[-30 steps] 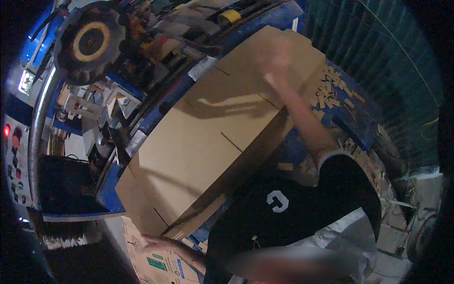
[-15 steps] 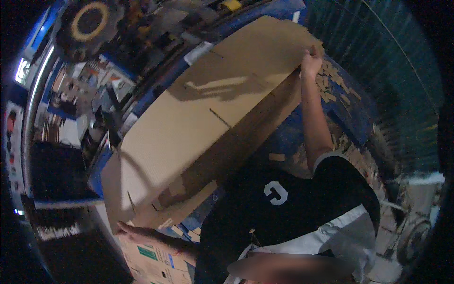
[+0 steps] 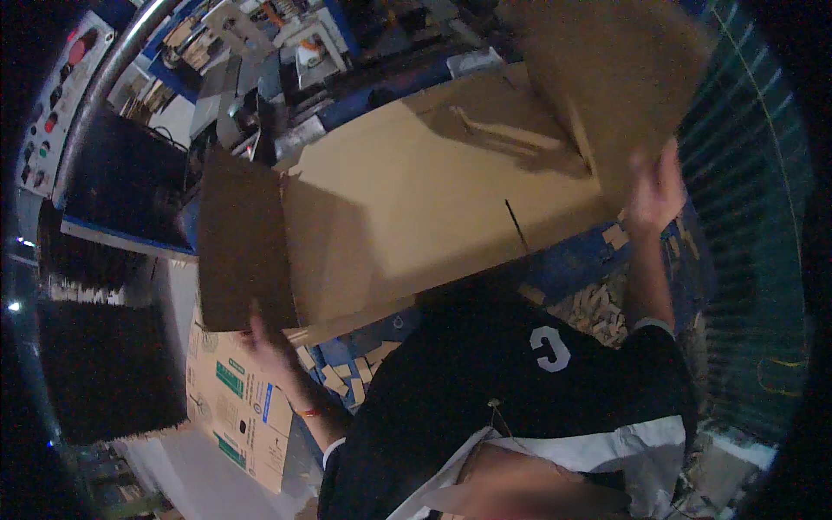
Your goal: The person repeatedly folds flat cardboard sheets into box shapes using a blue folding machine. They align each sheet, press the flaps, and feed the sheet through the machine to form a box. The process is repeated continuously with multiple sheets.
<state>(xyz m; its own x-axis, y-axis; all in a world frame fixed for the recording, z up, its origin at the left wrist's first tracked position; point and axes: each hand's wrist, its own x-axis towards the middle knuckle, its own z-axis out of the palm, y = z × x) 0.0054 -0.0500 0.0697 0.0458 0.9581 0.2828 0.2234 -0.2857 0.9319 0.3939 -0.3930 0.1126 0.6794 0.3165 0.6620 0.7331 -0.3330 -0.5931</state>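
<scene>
A large brown cardboard sheet [image 3: 407,199] lies in front of me, slotted along its near side. Its left end flap [image 3: 247,243] and right end flap [image 3: 628,95] stand folded up from the middle panel. My left hand [image 3: 270,348] is closed at the lower near corner of the left flap, with part of the fingers hidden by the board. At the near edge of the right flap, my right hand [image 3: 654,191] grips the cardboard; it is somewhat blurred. Shadows fall across the middle panel.
Machinery [image 3: 260,113] with metal parts stands beyond the sheet. A control panel [image 3: 61,113] with buttons is at far left. A printed cardboard stack [image 3: 238,399] lies below my left hand. Cardboard scraps [image 3: 598,312] litter the blue surface. A green corrugated wall [image 3: 745,191] rises on the right.
The sheet lay nearly flat and slanted; now both its end flaps stand up. My right hand has moved right and lower, my left hand up and slightly right. The view has shifted.
</scene>
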